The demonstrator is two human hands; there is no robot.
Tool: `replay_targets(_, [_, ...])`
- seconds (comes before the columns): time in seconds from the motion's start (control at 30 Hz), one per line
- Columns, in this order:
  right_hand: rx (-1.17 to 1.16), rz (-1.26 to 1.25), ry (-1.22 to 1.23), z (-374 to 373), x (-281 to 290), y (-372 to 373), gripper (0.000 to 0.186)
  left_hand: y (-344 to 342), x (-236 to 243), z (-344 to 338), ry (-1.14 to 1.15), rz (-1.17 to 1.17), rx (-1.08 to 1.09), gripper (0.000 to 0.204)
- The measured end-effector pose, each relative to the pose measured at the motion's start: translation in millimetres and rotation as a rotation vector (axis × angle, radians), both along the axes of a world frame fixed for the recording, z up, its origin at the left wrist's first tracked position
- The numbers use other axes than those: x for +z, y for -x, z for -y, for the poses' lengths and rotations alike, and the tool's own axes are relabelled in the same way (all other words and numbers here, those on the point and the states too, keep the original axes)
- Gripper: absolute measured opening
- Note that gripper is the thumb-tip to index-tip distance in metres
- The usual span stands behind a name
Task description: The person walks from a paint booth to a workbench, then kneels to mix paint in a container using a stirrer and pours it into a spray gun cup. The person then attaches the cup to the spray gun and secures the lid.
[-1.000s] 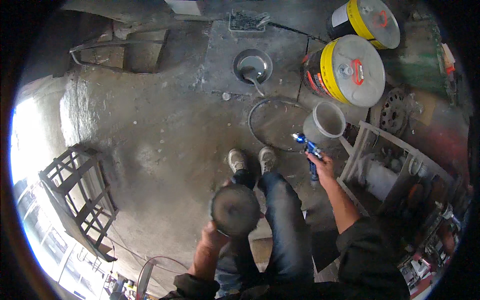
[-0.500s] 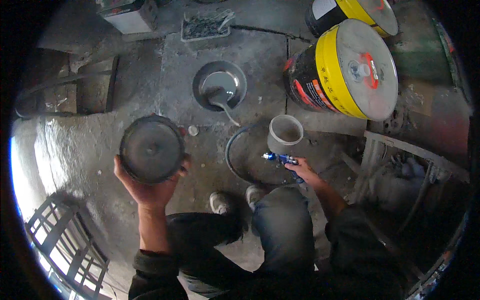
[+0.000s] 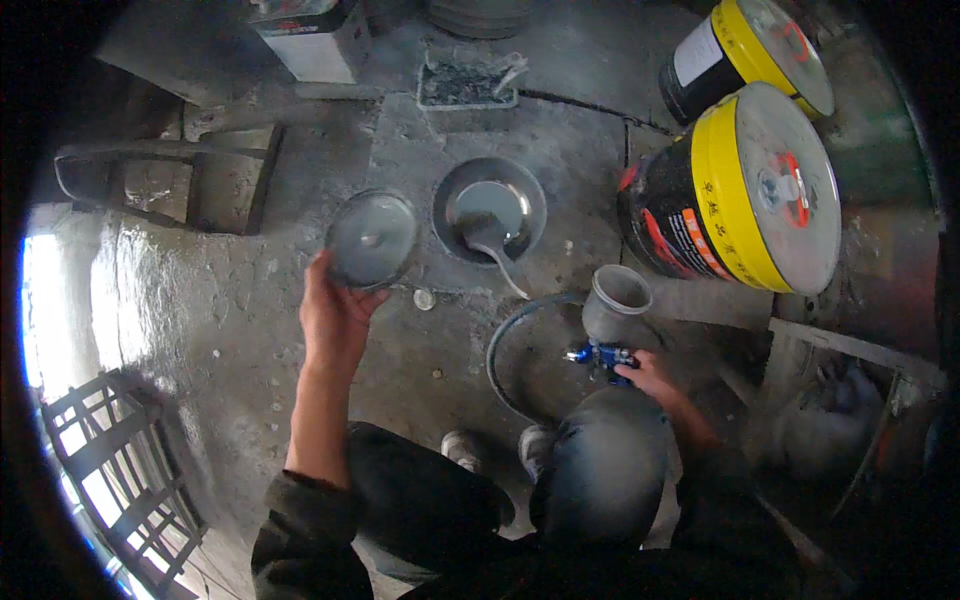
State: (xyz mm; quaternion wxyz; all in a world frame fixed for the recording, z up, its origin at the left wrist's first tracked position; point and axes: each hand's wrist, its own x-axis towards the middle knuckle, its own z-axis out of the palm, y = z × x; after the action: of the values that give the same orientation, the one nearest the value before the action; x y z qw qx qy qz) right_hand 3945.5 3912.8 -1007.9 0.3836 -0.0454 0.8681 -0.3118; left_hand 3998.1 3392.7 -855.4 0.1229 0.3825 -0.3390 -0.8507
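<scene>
My left hand [image 3: 334,305] holds a round grey lid [image 3: 360,245] with a small central knob, just left of a metal basin [image 3: 448,200]. Grey liquid fills part of the basin, and a pale-handled tool [image 3: 502,258] rests in it. In my right hand [image 3: 645,372] is a blue spray gun [image 3: 604,357], with a grey translucent cup [image 3: 610,315] upright on top. A hose [image 3: 492,360] curves along the floor beside the gun. A small pale disc [image 3: 425,299] lies below the lid.
Two black-and-yellow drums [image 3: 720,190] stand at right. A small tray [image 3: 465,95] and a white tin [image 3: 315,50] are behind the basin. A framed object [image 3: 264,175] lies at upper left, a slatted rack [image 3: 105,450] at lower left. A grey frame [image 3: 820,340] stands beside my right arm.
My left hand has carried the lid forward from near my lap to beside the basin. My right hand still holds the gun. My legs are more bent and the view has shifted.
</scene>
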Motion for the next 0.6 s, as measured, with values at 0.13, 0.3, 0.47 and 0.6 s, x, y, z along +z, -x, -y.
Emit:
replay_targets(0.13, [-0.016, -0.461, 0.003, 73.1, 89.6, 14.9, 0.028, 4.5, -23.5, 3.0, 0.175, 0.086, -0.065, 0.047])
replay_targets(0.3, [0.466, -0.823, 0.107, 200.8, 145.1, 46.9, 0.053, 52.7, -66.2, -12.6, 0.403, 0.262, -0.251, 0.041])
replay_targets(0.47, [0.782, -0.81, -0.102, 246.6, 89.2, 67.3, 0.054, 85.0, -76.3, -38.6, 0.638, 0.437, -0.269, 0.043])
replay_targets(0.6, [0.5, -0.919, 0.348, 249.1, 74.8, 89.1, 0.032, 77.2, -95.0, -29.2, 0.956, 0.498, -0.361, 0.041])
